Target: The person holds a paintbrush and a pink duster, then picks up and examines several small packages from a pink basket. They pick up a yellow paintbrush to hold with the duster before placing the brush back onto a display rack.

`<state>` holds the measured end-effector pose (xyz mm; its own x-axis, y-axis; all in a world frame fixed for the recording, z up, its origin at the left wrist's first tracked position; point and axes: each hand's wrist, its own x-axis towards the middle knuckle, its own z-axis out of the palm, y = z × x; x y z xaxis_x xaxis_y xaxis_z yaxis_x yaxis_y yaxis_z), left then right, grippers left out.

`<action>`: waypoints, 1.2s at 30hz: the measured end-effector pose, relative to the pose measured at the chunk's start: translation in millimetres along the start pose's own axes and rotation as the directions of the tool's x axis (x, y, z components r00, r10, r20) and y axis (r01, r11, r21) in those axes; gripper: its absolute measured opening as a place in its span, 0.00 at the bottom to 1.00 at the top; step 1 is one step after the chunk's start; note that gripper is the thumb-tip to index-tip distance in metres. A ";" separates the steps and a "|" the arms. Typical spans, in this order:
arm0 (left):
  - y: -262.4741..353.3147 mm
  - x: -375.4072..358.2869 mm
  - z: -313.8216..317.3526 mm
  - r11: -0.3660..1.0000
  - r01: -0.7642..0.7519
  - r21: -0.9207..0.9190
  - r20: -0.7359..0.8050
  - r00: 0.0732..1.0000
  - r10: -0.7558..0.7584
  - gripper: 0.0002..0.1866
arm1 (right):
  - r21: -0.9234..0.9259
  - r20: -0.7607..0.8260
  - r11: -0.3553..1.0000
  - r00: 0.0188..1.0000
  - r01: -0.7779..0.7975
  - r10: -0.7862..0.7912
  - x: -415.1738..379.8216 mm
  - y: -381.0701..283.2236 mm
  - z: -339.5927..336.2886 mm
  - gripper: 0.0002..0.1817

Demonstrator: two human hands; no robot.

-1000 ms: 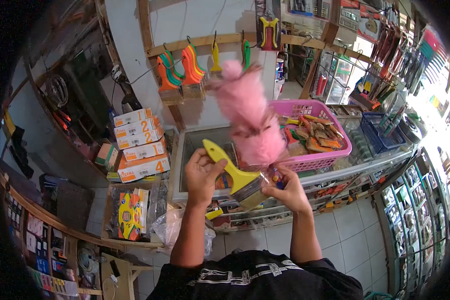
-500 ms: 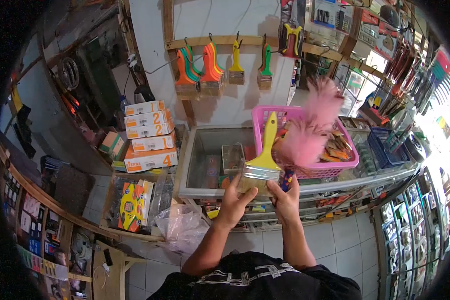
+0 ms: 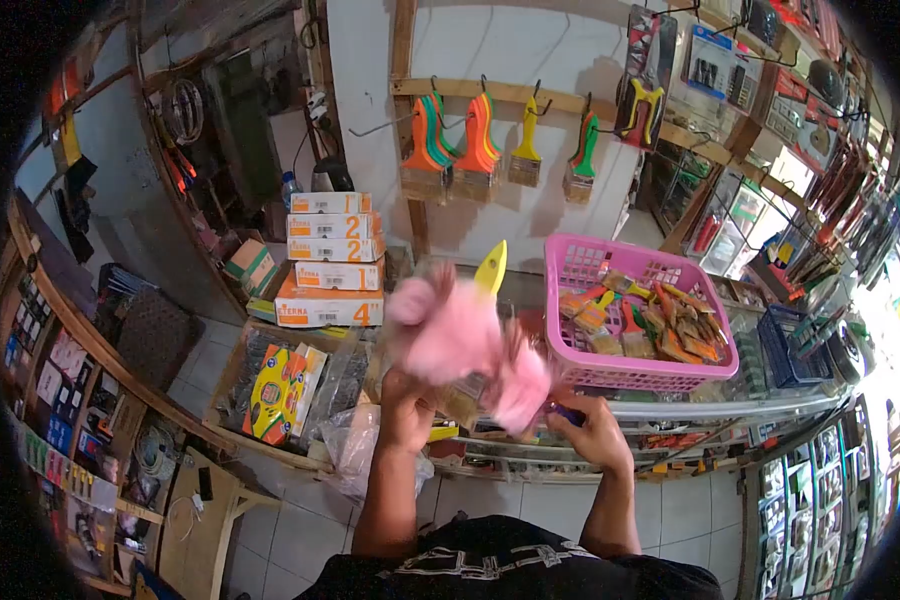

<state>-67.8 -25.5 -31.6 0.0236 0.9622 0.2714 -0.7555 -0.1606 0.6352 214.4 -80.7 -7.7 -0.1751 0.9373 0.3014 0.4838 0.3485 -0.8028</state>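
A wide paintbrush with a yellow handle (image 3: 491,267) stands handle-up in front of me. My left hand (image 3: 407,412) is closed on it low down, near its bristles, with the fingers partly hidden. Pink feathers of a duster (image 3: 455,335), blurred by motion, cover most of the brush's metal band. My right hand (image 3: 595,432) grips the duster's dark handle (image 3: 568,413), to the right of the brush.
Several paintbrushes fill a pink basket (image 3: 638,374) on the glass counter. More brushes (image 3: 478,150) hang from wall hooks. Orange-and-white boxes (image 3: 328,306) are stacked at the left, above a yellow package (image 3: 279,394). A plastic bag (image 3: 355,445) lies below.
The duster has swung left and down from above the basket, across the front of the brush. My left hand and the brush have shifted left, and the camera view has turned.
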 end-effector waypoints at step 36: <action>2.5 -13.1 -35.9 0.775 -0.197 0.601 -0.105 0.941 0.320 0.27 | -0.014 -0.017 1.000 1.000 -0.011 0.011 33.2 -27.3 22.4 0.19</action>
<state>-93.5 -30.6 -59.6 -0.2884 0.8775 0.3833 -0.1962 -0.4460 0.8733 176.2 -58.9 12.8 -0.1557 0.9407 0.3014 0.4978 0.3383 -0.7986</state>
